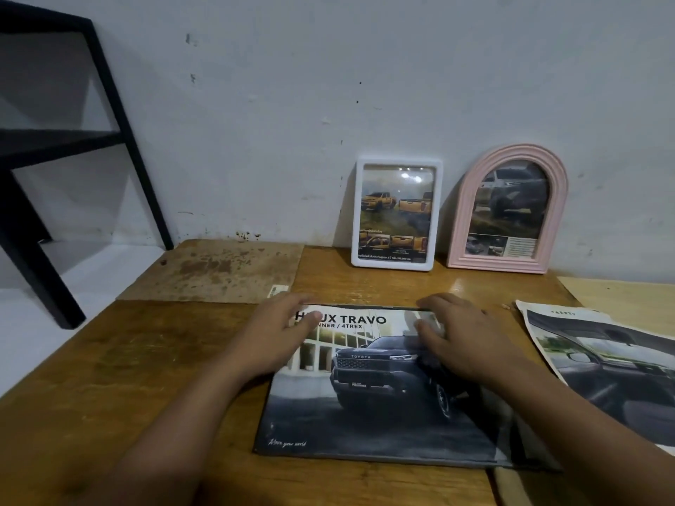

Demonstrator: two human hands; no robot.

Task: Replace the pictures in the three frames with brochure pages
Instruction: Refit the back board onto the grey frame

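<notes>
A car brochure page showing a dark pickup lies flat on the wooden table, over what looks like a dark frame edge at its top and bottom. My left hand rests flat on the page's upper left, fingers spread. My right hand presses on its upper right corner, fingers apart. Against the wall stand a white rectangular frame with a yellow-truck page and a pink arched frame with a grey-truck page.
A loose brochure page with a car interior lies at the right. A stained plywood sheet covers the table's back left. A black shelf frame stands at the left by the wall.
</notes>
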